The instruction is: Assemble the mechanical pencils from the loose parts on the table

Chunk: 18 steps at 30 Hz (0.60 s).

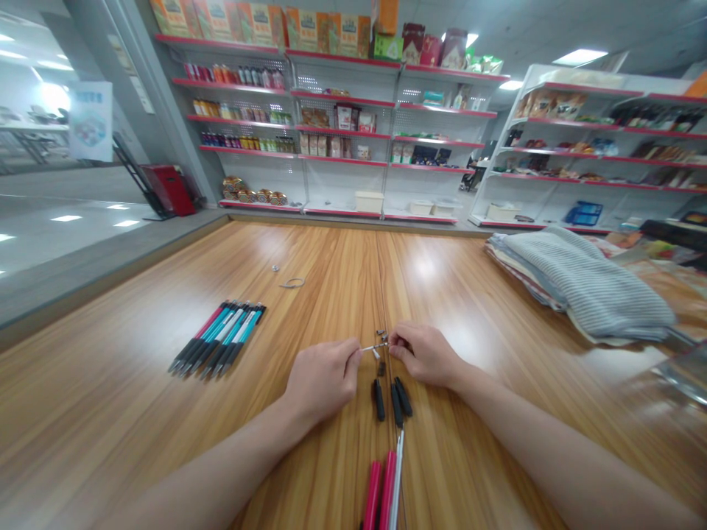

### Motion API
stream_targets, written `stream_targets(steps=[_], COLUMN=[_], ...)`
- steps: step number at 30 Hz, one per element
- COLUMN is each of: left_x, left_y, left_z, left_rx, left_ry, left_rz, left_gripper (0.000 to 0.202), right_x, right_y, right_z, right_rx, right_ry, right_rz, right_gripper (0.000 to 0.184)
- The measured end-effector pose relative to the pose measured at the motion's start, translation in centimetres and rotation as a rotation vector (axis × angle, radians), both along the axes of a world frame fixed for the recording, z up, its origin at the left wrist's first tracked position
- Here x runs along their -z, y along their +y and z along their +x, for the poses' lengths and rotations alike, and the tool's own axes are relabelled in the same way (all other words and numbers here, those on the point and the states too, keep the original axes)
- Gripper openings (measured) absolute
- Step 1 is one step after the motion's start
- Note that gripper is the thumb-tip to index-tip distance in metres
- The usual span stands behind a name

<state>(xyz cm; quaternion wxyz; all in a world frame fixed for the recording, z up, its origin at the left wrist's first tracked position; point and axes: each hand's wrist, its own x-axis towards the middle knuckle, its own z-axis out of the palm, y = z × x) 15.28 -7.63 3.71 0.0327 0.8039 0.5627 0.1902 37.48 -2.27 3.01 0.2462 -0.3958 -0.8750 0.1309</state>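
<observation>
My left hand is closed in a pinch on one end of a thin white pen refill. The other end runs into the closed fingertips of my right hand; a tiny part there is too small to make out. Between and just below the hands lie small metal pen tips, a small dark piece and black rubber grips. Nearest to me are pink pen barrels with loose white refills alongside.
A row of blue and pink pens with black grips lies to the left. Farther back are a wire ring and a small metal bit. Folded cloths are stacked at the right. Stocked shelves stand beyond the wooden table.
</observation>
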Motion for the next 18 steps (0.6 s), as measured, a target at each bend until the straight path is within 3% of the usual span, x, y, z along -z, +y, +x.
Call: stream_targets(steps=[11, 18], left_x=[0.1, 0.4], left_y=[0.2, 0.8], left_z=[-0.2, -0.5], left_rx=[0.010, -0.064], left_ry=[-0.068, -0.265], left_rz=[0.007, -0.025], left_gripper=[0.027, 0.035], right_x=[-0.1, -1.1], right_y=[-0.4, -2.6], right_z=[0.3, -0.8], right_rx=[-0.044, -0.324], right_ry=[0.112, 0.106], right_rz=[-0.031, 0.040], right_gripper=[0.005, 0.013])
